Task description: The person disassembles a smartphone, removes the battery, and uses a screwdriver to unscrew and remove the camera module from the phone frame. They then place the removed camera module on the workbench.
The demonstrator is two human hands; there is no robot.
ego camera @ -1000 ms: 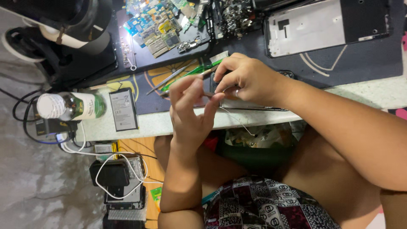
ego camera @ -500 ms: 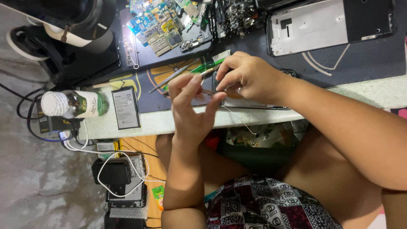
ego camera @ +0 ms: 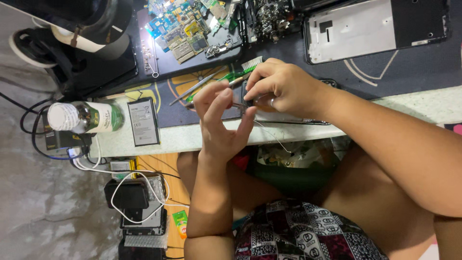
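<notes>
Two hands: meet over the surface [ego camera: 202, 137] edge, mid-scene.
Right hand [ego camera: 284, 89]: grip clamped on a small dark part [ego camera: 246, 96].
Left hand [ego camera: 221, 120]: fingers spread apart, thumb touching the part.
Thin wire [ego camera: 272, 135]: hangs below the part.
Left: battery [ego camera: 143, 122], bottle [ego camera: 82, 117].
Far: circuit boards [ego camera: 185, 29], phone frame [ego camera: 375, 26].

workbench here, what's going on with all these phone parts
A person sits at the bench's edge, both hands together over a dark mat. The right hand pinches a small dark part; the left hand steadies it with spread fingers, and a thin wire trails below. Circuit boards, a phone frame, tweezers, a green brush, a battery and a bottle lie around.
</notes>
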